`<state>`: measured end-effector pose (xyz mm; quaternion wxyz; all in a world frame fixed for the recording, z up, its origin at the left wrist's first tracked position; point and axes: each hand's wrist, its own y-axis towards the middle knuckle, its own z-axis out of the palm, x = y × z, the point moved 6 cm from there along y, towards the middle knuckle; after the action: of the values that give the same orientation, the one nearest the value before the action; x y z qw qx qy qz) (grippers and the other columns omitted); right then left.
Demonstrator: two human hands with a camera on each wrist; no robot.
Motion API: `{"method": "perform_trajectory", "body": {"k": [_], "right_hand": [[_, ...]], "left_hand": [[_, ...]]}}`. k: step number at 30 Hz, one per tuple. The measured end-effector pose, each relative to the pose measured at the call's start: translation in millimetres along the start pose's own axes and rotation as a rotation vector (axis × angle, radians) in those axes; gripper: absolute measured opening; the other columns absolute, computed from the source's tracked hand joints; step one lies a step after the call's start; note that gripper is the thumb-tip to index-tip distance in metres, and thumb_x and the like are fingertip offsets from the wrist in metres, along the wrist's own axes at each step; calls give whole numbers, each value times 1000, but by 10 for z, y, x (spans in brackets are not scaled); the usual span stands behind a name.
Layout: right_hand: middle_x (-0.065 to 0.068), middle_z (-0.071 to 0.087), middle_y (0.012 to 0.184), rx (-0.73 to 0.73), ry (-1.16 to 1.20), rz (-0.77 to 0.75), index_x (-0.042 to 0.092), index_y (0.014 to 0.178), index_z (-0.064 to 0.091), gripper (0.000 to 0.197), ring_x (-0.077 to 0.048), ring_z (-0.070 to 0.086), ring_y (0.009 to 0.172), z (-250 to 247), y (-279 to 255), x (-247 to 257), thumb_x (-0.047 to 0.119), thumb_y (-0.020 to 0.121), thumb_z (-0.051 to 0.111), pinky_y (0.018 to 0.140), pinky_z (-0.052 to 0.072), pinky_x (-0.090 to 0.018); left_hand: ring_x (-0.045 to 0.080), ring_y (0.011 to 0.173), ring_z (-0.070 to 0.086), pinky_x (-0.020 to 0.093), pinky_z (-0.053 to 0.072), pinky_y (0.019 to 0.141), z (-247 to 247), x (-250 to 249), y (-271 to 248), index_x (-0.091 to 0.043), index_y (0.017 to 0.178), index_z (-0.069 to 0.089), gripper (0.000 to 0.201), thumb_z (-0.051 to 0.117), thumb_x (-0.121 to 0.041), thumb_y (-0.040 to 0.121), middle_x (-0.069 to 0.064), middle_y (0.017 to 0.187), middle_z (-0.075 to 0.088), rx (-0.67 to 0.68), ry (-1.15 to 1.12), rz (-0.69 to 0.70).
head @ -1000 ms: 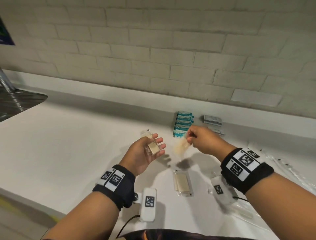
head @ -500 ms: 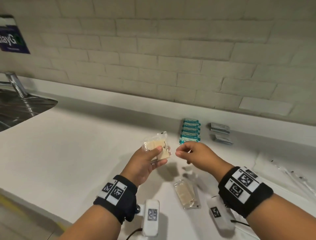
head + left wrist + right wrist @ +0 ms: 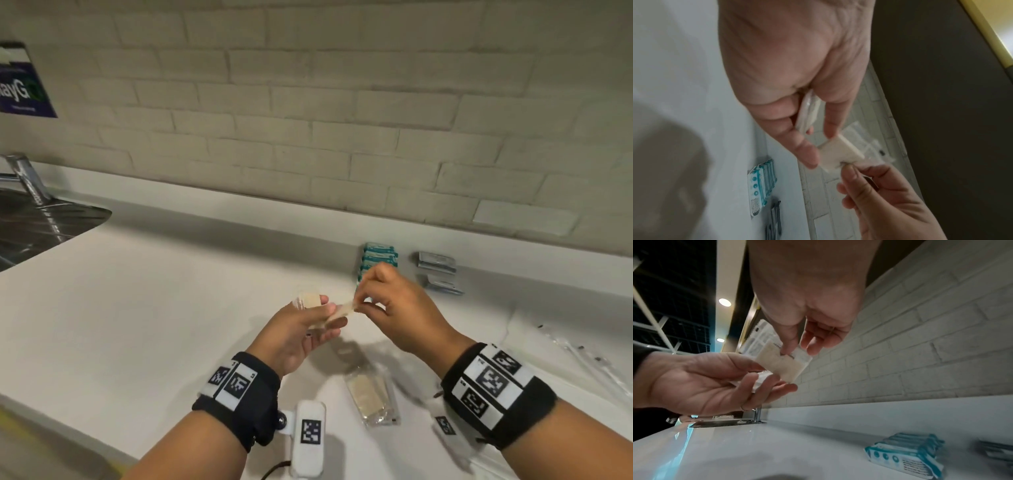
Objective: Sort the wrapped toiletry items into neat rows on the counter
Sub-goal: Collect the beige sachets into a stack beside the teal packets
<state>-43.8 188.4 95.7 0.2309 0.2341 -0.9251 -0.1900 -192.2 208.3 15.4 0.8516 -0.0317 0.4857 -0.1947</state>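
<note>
My left hand is raised over the counter and holds a clear-wrapped beige packet between thumb and fingers. A second beige packet lies across its fingertips. My right hand pinches the far end of that second packet with thumb and forefinger. Another clear-wrapped beige packet lies on the white counter below my hands. By the back wall stands a row of teal packets, and to its right a row of grey packets.
A steel sink with a tap lies at the far left. Several long clear-wrapped items lie at the right of the counter. The counter's front edge runs below my left wrist.
My right hand has moved up to my left hand and taken the end of the beige packet in a pinch. The left hand has tilted its packets flatter.
</note>
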Motion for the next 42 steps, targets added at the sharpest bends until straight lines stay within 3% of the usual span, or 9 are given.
{"method": "perform_trajectory", "body": {"k": [5,10,15,20,24,29,35,40,42], "right_hand": [[12,53,117,155,36,98,27,91,74,11,-9,55,101,131,-49,-123,19,85,69,80,43,-23],[14,61,98,104,393,418,30,112,62,27,-4,55,75,94,8,-232,27,86,69,64,43,-15],[11,61,72,222,302,505,27,81,69,9,-7,53,63,219,74,-254,20,79,76,55,42,-21],[12,62,74,176,310,496,24,78,74,5,-10,56,70,165,90,-296,22,83,72,64,45,-24],[8,52,86,140,-136,423,22,85,73,11,-15,55,85,44,121,-377,28,87,64,73,43,-28],[6,61,75,499,287,429,19,81,62,10,-11,55,67,247,-14,-260,17,92,61,58,44,-16],[6,60,88,724,-48,317,23,90,62,6,-14,53,84,576,-174,-210,25,93,57,68,41,-25],[6,62,104,711,-177,303,24,106,65,18,-11,53,88,708,-278,-247,30,89,61,75,42,-25],[6,63,104,587,-119,339,26,107,63,20,-9,58,84,627,-204,-255,34,89,61,74,46,-25]], "left_hand": [[23,72,68,26,58,61,-36,-47,19,-6,102,53,27,58,13,85,15,92,66,-50,-16,106],[23,80,63,28,57,68,-39,-124,14,-8,102,55,29,59,15,84,10,88,61,-81,167,231],[18,73,67,31,56,74,35,-83,-14,-11,101,57,32,62,14,82,-2,74,70,-35,283,255],[22,82,67,40,53,88,-30,-62,-9,-12,101,56,29,69,3,81,5,85,72,-32,280,226],[24,89,67,39,53,90,-76,-3,-26,-10,106,52,23,65,-7,88,14,101,70,-29,236,169],[26,90,70,40,58,80,-182,88,17,-11,111,53,27,54,-33,96,15,102,72,-65,90,61],[32,96,66,48,53,83,-232,116,57,-10,115,55,68,25,-67,93,19,112,69,-67,-81,-37],[20,75,58,31,49,60,-230,107,29,-9,113,56,26,40,-16,94,10,91,60,-74,10,-31],[20,72,56,29,49,58,-202,98,34,-4,119,54,35,43,2,86,11,88,57,-59,106,16]]}}
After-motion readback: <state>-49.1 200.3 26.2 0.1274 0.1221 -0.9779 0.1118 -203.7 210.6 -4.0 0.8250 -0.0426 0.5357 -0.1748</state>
